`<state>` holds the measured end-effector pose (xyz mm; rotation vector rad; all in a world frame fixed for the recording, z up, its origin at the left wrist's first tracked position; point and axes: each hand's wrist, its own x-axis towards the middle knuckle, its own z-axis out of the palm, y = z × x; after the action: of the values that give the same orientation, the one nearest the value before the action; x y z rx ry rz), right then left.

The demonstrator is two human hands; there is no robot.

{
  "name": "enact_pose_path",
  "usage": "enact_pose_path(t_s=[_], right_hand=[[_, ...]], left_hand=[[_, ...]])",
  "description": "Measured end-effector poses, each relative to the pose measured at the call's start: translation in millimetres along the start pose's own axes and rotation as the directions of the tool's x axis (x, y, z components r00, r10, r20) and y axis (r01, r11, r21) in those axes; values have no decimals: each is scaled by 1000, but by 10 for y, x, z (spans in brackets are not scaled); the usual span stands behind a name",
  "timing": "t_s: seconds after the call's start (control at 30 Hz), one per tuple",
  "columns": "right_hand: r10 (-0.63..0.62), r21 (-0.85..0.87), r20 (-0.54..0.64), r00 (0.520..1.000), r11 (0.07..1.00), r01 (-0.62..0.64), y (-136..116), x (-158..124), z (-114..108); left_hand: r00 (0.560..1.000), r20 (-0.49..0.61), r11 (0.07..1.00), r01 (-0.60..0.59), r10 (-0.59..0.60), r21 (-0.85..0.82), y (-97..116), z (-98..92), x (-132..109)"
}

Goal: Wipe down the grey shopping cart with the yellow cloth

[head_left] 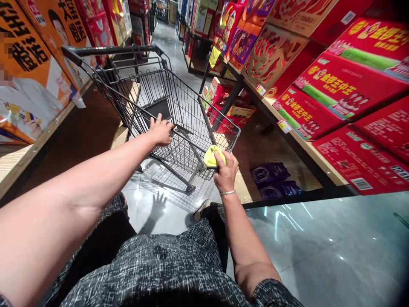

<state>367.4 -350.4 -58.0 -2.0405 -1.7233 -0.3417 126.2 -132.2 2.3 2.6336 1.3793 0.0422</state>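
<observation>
Between two shelves of a supermarket aisle, you lean over a tipped wire shopping cart (166,106) and wipe it down. Your right hand (226,170) is closed around a bunched yellow cloth (213,156), pressing it against the cart's lower wire edge near the corner. Your left hand (160,130) lies flat and spread on the mesh further along, fingers open, holding nothing, apparently steadying the frame. The cart rests tilted, its handle bar (108,51) raised toward the upper left and its base rails angled down to the glossy grey floor (319,247). Red gift boxes (345,85) fill the shelf on your right; orange cartons (28,64) line the left.

By the look of it, the cleaning stroke is under way on the basket's rim, with most of the mesh not yet touched by the cloth. The next pass seems to call for sliding the cloth along the wire while the free hand keeps the cart from rolling or tipping further; thin wires may snag the fabric.
</observation>
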Motion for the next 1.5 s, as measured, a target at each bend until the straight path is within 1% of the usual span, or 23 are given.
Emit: enact_pose_path(t_s=[0.07,0.1,0.17,0.23,0.3,0.4,0.5,0.63,0.7,0.77,0.83,0.87,0.9,0.93,0.97,1.03,1.07,1.13,1.23,1.27,1.33,1.4,1.5], right_hand=[[50,1,75,996,999,-50,122,189,-47],[55,6,127,990,998,-56,182,263,-62],[44,13,222,974,999,-49,288,373,-101],[31,16,291,956,999,-37,370,438,-156],[16,16,328,945,1000,-23,425,465,-209],[19,-10,322,947,1000,-17,452,457,-244],[27,-25,307,951,999,-20,416,435,-230],[33,-24,329,944,999,-27,292,455,-195],[37,-26,334,942,999,-30,204,487,-174],[27,-19,338,941,1000,-22,100,524,-148],[14,-5,348,937,1000,-13,-18,551,-123],[8,3,354,935,1000,-10,-82,558,-112],[-1,14,360,933,1000,-4,-147,558,-102],[-14,31,362,932,1000,3,-212,551,-93],[-36,57,361,932,998,16,-278,537,-85],[-113,141,345,932,988,68,-405,485,-69],[-164,189,330,930,976,105,-465,448,-61],[-259,273,287,922,945,181,-565,366,-44],[-351,324,238,906,908,266,-620,269,-12],[-361,320,233,903,905,280,-597,262,3],[-341,275,231,911,921,275,-475,305,44],[-270,196,227,936,954,228,-273,420,96],[-81,68,181,980,995,70,22,648,186]], left_hand=[[1000,-6,999,-16,16,33,109,61,-50],[999,-7,999,-31,31,42,149,98,-74],[998,-13,997,-59,60,44,198,172,-103],[996,-11,996,-87,87,36,218,230,-102],[993,-1,993,-115,115,36,220,270,-76],[990,8,990,-138,137,27,206,301,-24],[991,3,990,-136,136,21,177,295,6],[993,25,992,-116,115,41,102,236,33],[998,32,997,-59,58,57,56,209,61],[999,32,997,25,-27,71,23,191,90],[994,24,991,106,-108,76,32,179,97],[992,21,989,125,-127,75,60,175,83],[993,26,991,112,-114,73,104,174,54],[997,39,996,63,-66,68,163,178,8],[998,58,998,-13,9,61,231,190,-53],[972,113,977,-211,206,30,363,240,-204],[957,114,963,-268,266,10,410,277,-284],[953,48,954,-299,300,-34,431,356,-430],[957,-48,954,-289,285,-81,280,431,-575],[958,-57,955,-284,280,-90,199,435,-606],[963,-54,957,-270,265,-103,29,416,-658],[970,-41,963,-242,239,-121,-125,376,-718],[978,-31,963,-210,207,-169,-292,325,-846]])
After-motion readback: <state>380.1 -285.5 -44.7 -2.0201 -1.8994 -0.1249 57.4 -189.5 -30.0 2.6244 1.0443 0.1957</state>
